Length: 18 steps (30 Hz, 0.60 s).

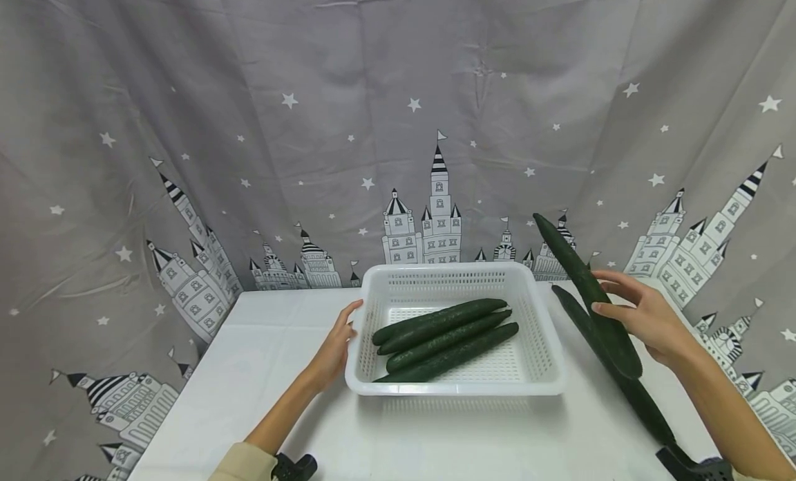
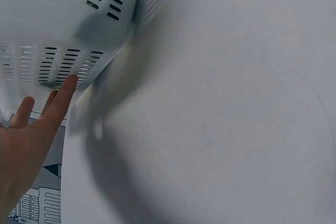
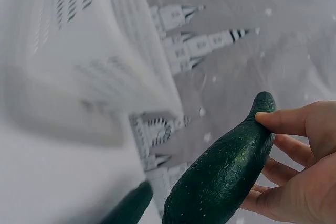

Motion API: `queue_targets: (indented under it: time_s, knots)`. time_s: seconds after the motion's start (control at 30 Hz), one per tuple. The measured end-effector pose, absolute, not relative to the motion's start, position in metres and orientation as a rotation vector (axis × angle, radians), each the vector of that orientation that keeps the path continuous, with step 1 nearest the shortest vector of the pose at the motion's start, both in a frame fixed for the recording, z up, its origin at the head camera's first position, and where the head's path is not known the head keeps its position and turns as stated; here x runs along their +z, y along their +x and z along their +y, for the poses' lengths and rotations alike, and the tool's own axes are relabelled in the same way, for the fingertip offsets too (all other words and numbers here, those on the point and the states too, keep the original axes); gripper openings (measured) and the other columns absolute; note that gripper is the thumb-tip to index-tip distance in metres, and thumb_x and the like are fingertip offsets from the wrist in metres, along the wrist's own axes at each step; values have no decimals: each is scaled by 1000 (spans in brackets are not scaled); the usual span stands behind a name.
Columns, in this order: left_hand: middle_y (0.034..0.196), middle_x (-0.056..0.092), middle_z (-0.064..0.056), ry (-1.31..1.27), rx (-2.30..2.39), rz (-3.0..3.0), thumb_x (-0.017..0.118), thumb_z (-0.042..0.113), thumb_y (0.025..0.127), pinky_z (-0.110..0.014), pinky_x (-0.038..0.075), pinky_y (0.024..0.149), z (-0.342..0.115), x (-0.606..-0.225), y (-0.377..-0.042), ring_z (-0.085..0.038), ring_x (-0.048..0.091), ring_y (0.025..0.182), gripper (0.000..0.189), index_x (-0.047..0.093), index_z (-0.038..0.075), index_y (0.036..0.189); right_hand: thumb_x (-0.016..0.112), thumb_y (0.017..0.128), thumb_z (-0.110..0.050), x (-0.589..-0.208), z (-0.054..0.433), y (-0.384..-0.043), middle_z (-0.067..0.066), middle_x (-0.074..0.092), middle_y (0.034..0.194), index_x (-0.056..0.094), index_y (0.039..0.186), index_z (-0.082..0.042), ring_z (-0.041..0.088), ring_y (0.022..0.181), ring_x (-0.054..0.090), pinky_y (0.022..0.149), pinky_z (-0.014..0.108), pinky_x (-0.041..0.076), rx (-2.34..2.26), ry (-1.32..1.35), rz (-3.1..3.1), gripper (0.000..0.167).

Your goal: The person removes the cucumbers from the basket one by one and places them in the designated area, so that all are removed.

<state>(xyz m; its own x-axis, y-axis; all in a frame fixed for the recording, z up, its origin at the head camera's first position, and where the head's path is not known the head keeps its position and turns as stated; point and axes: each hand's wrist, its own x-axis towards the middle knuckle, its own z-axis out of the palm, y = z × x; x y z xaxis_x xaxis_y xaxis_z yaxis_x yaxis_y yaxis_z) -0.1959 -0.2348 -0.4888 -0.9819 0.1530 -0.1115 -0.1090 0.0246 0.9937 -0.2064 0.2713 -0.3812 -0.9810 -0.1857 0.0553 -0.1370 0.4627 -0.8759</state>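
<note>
My right hand point(image 1: 653, 318) grips a dark green cucumber point(image 1: 584, 287) between thumb and fingers. It is raised at a slant above the table, right of the basket. In the right wrist view, the thumb presses on this cucumber point(image 3: 220, 166) near its narrow end. Below it, partly covered, a second cucumber point(image 1: 647, 405) lies at the table's right side. A white perforated plastic basket point(image 1: 457, 389) holds several cucumbers point(image 1: 450, 339) side by side. My left hand point(image 1: 332, 350) is at the basket's left side; its extended fingers touch the outer wall point(image 2: 63, 66) in the left wrist view.
The white table point(image 1: 298, 426) runs under the basket and towards me. Behind it hangs a grey curtain point(image 1: 311, 142) printed with stars and castles, reaching down both sides. Dark straps with devices point(image 1: 294, 467) sit on both wrists.
</note>
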Motion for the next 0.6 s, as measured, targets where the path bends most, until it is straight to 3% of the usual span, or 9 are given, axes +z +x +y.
queue_targets:
  time_s: [0.1,0.33,0.6]
  knots:
    - [158,28,-18,43,2066,2111,30,10,95,-61,36,103,-235,-489,-196,-44,35,139,64,21,29,155,64,97,-17,-393,289,-206,35,35,147,39,150,-3,5,100,57,74,28,54,-1567,-220,2656,60]
    - [158,27,-18,40,2060,2116,30,10,95,-62,37,102,-234,-488,-195,-46,36,138,64,21,29,155,62,98,-18,-425,321,-203,41,34,143,35,147,5,32,101,63,75,39,55,-1475,-58,2690,60]
    - [157,29,-19,39,2048,2131,30,12,96,-63,38,100,-234,-487,-195,-47,37,137,62,21,30,155,64,97,-16,-460,346,-202,42,36,137,29,147,10,21,89,64,71,37,55,-1464,72,2608,66]
